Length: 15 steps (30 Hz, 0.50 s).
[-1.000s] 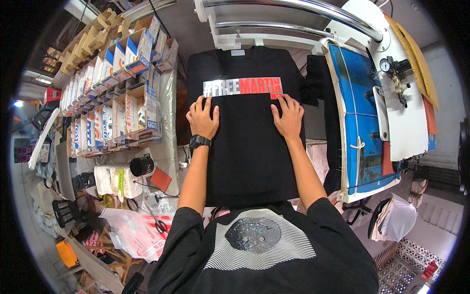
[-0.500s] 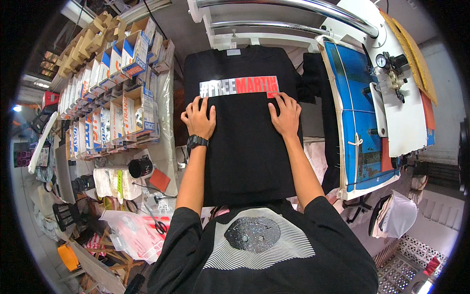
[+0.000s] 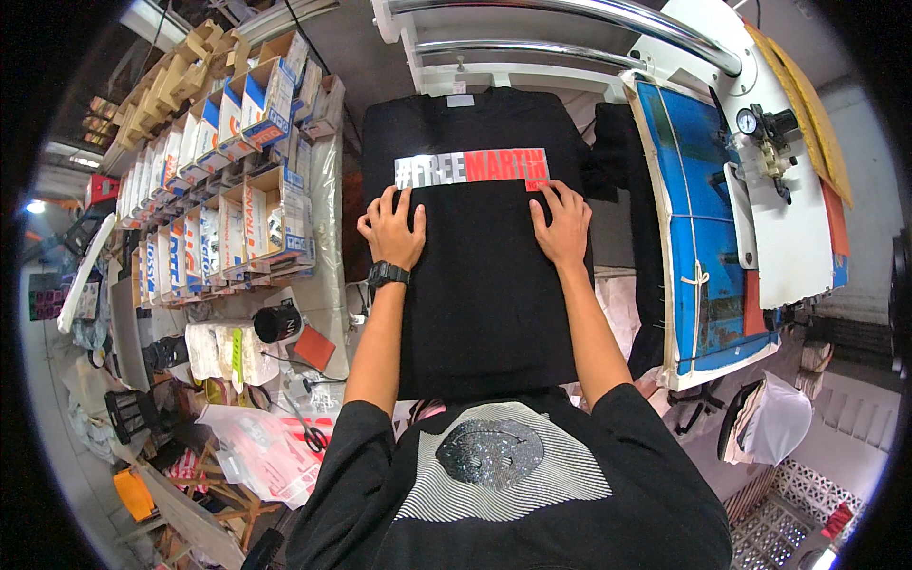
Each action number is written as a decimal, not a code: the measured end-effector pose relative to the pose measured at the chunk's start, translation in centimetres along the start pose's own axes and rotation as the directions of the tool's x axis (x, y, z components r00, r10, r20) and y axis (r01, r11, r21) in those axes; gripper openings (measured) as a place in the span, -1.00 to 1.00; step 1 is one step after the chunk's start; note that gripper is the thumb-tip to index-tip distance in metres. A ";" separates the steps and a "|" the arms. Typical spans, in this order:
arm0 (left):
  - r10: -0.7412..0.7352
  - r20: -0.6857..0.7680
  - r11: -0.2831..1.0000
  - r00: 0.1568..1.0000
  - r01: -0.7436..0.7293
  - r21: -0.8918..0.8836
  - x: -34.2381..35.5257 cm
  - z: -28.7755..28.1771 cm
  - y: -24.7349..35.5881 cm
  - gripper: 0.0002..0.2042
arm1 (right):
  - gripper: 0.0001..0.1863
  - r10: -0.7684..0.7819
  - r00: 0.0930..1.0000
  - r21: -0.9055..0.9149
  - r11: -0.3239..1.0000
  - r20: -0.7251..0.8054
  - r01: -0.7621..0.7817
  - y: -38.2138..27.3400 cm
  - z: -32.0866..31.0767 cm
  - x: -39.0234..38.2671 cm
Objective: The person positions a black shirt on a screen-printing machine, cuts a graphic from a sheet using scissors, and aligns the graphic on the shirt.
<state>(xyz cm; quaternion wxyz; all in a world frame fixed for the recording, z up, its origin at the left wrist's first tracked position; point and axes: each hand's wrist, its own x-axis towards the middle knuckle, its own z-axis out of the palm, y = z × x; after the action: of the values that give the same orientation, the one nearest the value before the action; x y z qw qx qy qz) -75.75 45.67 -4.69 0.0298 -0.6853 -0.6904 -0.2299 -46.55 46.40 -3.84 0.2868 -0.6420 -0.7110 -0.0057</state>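
A black T-shirt (image 3: 484, 294) lies flat in front of me, its neckline with a pale label at the far end. Across its chest runs a strip of white and red lettering (image 3: 472, 168). My left hand (image 3: 394, 231) rests on the shirt just below the strip's left end, fingers spread and a black watch on the wrist. Below the strip's right end lies my right hand (image 3: 560, 225), fingers also stretched out, fingertips close to a small red patch. Neither hand holds anything.
On the right stands a press with a blue platen (image 3: 708, 218) and a pressure gauge (image 3: 747, 121). Metal bars (image 3: 560, 28) cross beyond the shirt. Cardboard bins of rolls (image 3: 223, 171) fill the left side, near a dark mug (image 3: 276, 324), scissors (image 3: 313, 435) and plastic bags (image 3: 256, 446).
The whole view has shifted slightly, so the scene sits a little farther right. My hands keep nearly the same place on the shirt.
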 end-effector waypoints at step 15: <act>-0.012 -0.012 1.000 1.000 0.011 -0.015 0.2 0.2 0.0 -0.59 | -0.61 0.001 0.999 0.063 0.998 -0.035 0.001 0.1 -0.3 0.1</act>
<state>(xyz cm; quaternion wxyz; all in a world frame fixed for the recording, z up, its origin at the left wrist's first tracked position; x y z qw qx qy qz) -75.68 45.90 -4.84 0.0278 -0.6801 -0.6925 -0.2393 -46.34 46.40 -3.53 0.3191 -0.6326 -0.7057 0.0056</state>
